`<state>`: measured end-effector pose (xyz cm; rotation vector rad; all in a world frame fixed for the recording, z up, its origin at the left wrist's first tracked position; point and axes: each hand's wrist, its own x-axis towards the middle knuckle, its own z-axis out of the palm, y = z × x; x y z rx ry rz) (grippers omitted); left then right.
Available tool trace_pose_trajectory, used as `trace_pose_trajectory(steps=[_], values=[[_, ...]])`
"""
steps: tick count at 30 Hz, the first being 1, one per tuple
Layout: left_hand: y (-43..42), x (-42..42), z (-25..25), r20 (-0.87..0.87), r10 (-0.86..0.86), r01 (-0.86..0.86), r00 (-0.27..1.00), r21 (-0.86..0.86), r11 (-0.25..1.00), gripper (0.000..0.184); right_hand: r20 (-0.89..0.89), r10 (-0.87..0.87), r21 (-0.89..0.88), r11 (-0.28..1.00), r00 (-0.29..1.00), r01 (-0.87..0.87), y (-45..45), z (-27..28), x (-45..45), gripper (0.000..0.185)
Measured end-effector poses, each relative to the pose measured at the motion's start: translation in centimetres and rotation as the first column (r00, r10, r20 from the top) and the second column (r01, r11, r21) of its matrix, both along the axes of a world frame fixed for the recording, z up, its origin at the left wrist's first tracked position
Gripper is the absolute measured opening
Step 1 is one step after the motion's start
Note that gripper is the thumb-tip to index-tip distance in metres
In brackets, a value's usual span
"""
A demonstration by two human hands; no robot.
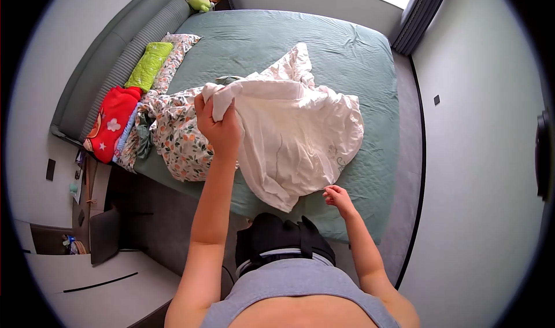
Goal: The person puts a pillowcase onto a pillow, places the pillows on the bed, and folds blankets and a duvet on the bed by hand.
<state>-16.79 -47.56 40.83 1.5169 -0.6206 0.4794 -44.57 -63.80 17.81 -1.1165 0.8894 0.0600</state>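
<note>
A white quilt (289,137) lies bunched across the green-sheeted bed (370,73). My left hand (219,121) is raised over its left side, fingers closed on a gathered edge that hangs down from the grip. Low on the right, my right hand (336,196) pinches at the quilt's lower edge with curled fingers; the bit of cloth between them is too small to make out clearly. Beside the quilt on the left, a floral cover (182,134) with orange and green print lies crumpled, partly behind my left forearm.
Along the headboard (95,73) are a green pillow (149,65), a floral pillow (179,53) and a folded red blanket (113,122). Plush toys (200,4) stand at the far corner. A chair (106,235) and desk are at lower left, a wall (480,154) at right.
</note>
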Motion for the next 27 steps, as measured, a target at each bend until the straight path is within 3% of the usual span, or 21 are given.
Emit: trace_pose_trajectory(steps=[1,2,4,6,10,11,12,15,16,17,18,20,21,22,24,26,27], values=[[1.0,-0.5,0.5,0.113,-0.040,0.029,0.993,0.098,0.995,0.025,0.132,-0.067,0.004,0.998,0.989,0.067,0.0,0.3,1.8,0.021],[0.9,-1.1,-1.5,0.107,-0.134,0.111,0.985,0.193,0.975,0.032,0.181,-0.099,0.043,0.995,0.979,0.093,0.1,0.7,3.2,0.024],[1.4,-3.1,-7.8,-0.100,-0.318,0.329,0.943,0.429,0.841,0.042,0.267,-0.171,0.130,0.981,0.948,0.141,0.7,2.0,5.4,0.030],[2.0,-7.0,-12.7,-0.323,-0.386,0.502,0.864,0.494,0.710,0.045,0.227,-0.130,0.242,0.967,0.965,0.074,2.1,5.1,7.2,0.035],[2.6,-13.5,-17.9,-0.300,-0.505,0.576,0.809,0.572,0.584,0.046,0.211,0.127,0.349,0.917,0.969,-0.196,3.7,2.2,8.8,0.041],[2.8,-14.6,-18.1,-0.311,-0.515,0.586,0.799,0.595,0.550,0.048,0.143,0.265,0.280,0.913,0.954,-0.296,3.9,2.7,9.0,0.038],[3.1,-15.3,-18.2,-0.322,-0.523,0.594,0.789,0.619,0.515,0.050,0.086,0.262,0.260,0.925,0.961,-0.275,4.4,3.3,8.9,0.036],[4.2,-16.1,-18.4,-0.371,-0.636,0.712,0.677,0.548,0.438,0.048,0.035,0.382,0.013,0.924,0.924,-0.382,4.5,3.1,8.3,0.053],[4.6,-16.1,-18.4,-0.389,-0.671,0.753,0.631,0.515,0.409,0.046,-0.039,0.371,-0.133,0.918,0.928,-0.373,4.7,2.6,8.0,0.050],[5.0,-16.0,-17.9,-0.357,-0.714,0.781,0.602,0.447,0.436,0.039,-0.081,0.353,-0.218,0.906,0.932,-0.362,4.8,2.6,7.8,0.048],[5.4,-15.3,-18.1,-0.477,-0.696,0.844,0.537,0.314,0.435,0.036,-0.121,0.327,-0.301,0.888,0.937,-0.349,4.8,2.6,7.5,0.046],[6.0,-13.5,-19.2,-0.674,-0.654,0.898,0.343,0.031,0.439,0.031,-0.049,0.109,-0.248,0.961,0.993,-0.118,4.6,2.9,6.4,0.040],[5.9,-12.5,-20.7,-0.763,-0.597,0.785,0.248,-0.203,0.586,0.025,-0.078,0.002,-0.279,0.960,0.997,-0.024,4.2,2.8,5.5,0.040],[6.3,-10.9,-22.3,-0.849,-0.469,0.664,0.244,-0.207,0.719,0.019,0.078,-0.115,-0.258,0.957,0.990,0.131,4.2,2.8,4.4,0.039],[6.8,-8.1,-27.2,-0.942,-0.194,0.520,0.273,-0.025,0.854,0.020,0.091,-0.289,-0.260,0.917,0.953,0.303,4.6,5.8,2.8,0.037],[6.3,-6.5,-31.2,-0.995,-0.098,0.466,0.002,-0.086,0.880,0.031,0.063,-0.331,-0.297,0.894,0.942,0.334,5.4,7.7,1.2,0.036],[5.6,-6.1,-32.2,-0.961,-0.132,0.348,-0.245,-0.214,0.913,0.036,0.048,-0.353,-0.315,0.882,0.934,0.349,5.9,8.5,0.2,0.036]])
